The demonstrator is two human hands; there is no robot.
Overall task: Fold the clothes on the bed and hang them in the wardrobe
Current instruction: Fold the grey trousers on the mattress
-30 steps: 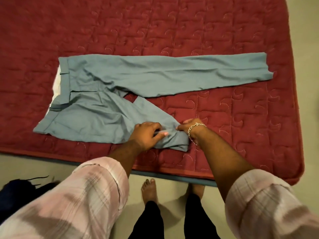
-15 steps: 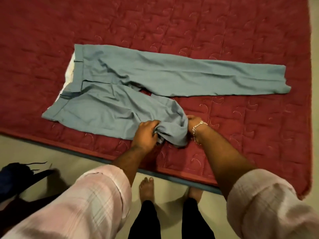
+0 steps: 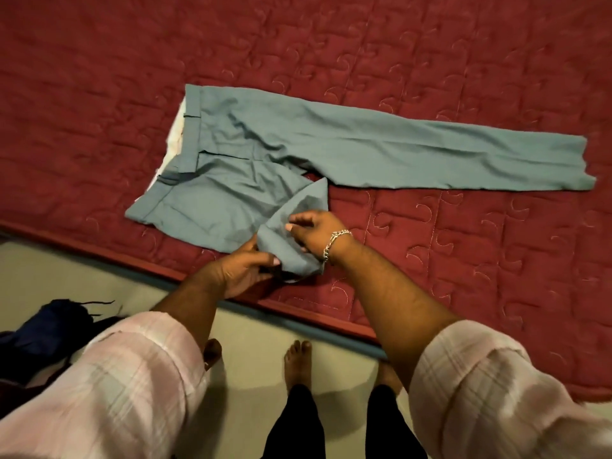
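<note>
Nearest the camera, two pink plaid sleeves (image 3: 126,385) frame the view, rolled back to bare forearms. Below them, two bare feet (image 3: 297,359) stand on a pale floor (image 3: 53,273), with dark trouser legs above the ankles. A dark blue bundle (image 3: 43,329) lies on the floor at the lower left; what it is cannot be told.

The left hand (image 3: 241,268) is closed on the lower end of the bunched trouser leg, thumb on top of the fabric and fingers beneath it. The right hand (image 3: 311,231) wears a silver bracelet (image 3: 332,243) at the wrist and pinches the same bunch of fabric from above with its fingertips. Both hands hold the cloth just above the near edge of the bed.

The blue-grey trousers (image 3: 364,147) lie on the red quilted bedcover (image 3: 463,61). The waistband points left, with pale lining visible at its opening. The far leg lies flat and extended to the right, its hem near the right side of the bed. The near leg is gathered up from the cover into the two hands, so that it is folded back toward the seat of the trousers.
</note>
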